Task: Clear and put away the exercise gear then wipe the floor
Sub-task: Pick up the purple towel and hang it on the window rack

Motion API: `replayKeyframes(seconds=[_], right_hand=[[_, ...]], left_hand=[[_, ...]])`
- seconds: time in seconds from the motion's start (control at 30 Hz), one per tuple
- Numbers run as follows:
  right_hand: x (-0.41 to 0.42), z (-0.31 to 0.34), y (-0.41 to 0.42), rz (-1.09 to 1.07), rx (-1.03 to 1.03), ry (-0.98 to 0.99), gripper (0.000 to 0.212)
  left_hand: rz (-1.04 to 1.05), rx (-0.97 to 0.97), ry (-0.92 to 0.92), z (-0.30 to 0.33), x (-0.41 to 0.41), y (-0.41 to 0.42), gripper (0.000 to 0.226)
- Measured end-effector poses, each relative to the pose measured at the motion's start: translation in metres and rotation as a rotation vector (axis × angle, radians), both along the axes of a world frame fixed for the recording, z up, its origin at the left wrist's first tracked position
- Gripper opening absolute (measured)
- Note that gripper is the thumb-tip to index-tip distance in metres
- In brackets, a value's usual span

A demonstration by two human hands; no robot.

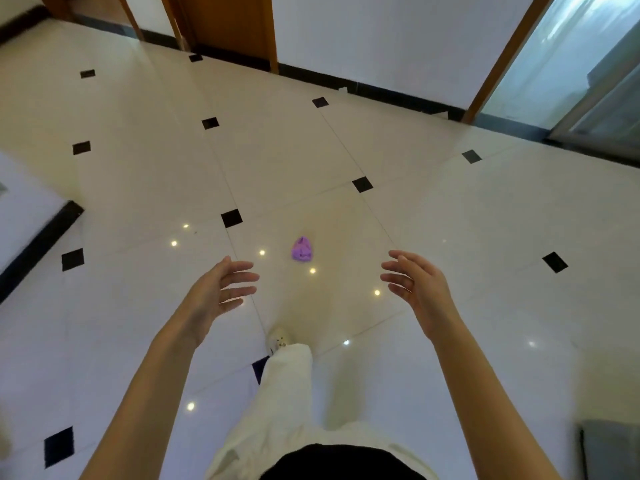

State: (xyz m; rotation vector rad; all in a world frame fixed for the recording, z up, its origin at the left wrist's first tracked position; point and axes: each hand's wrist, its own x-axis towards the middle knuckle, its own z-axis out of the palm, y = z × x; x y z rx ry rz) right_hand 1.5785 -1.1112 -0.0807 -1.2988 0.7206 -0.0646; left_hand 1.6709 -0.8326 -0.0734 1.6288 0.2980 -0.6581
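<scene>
A small crumpled purple cloth (302, 250) lies on the glossy white tiled floor (450, 220), a step ahead of me. My left hand (221, 294) and my right hand (417, 289) are both held out in front of me above the floor, fingers spread and relaxed, holding nothing. The cloth sits between the two hands and a little beyond them, touching neither. One leg in white trousers with a light shoe (278, 339) is stepped forward below the cloth.
The floor has small black diamond inlays and reflected ceiling lights. A wooden door (228, 22) and white wall with dark skirting stand ahead. A glass sliding door (571, 64) is at right. A wall corner with dark skirting (38, 237) juts in at left.
</scene>
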Motion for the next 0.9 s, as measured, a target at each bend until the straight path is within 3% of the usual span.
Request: replayKeyframes(seconds=[0.27,0.53,0.9], right_hand=[[0.126,-0.012,0.006,-0.077,0.012,0.015,0.018],[0.219,-0.035,-0.011,-0.072,-0.002,0.081,0.016],[0.346,-0.105,-0.066,0.016,0.039,0.213,0.018]], left_hand=[[-0.054,-0.097,-0.11,0.012,0.147,-0.01,0.033],[-0.015,-0.242,0.12,-0.017,0.254,-0.038,0.027],[-0.092,-0.085,0.167,-0.095,0.377,-0.103,0.022]])
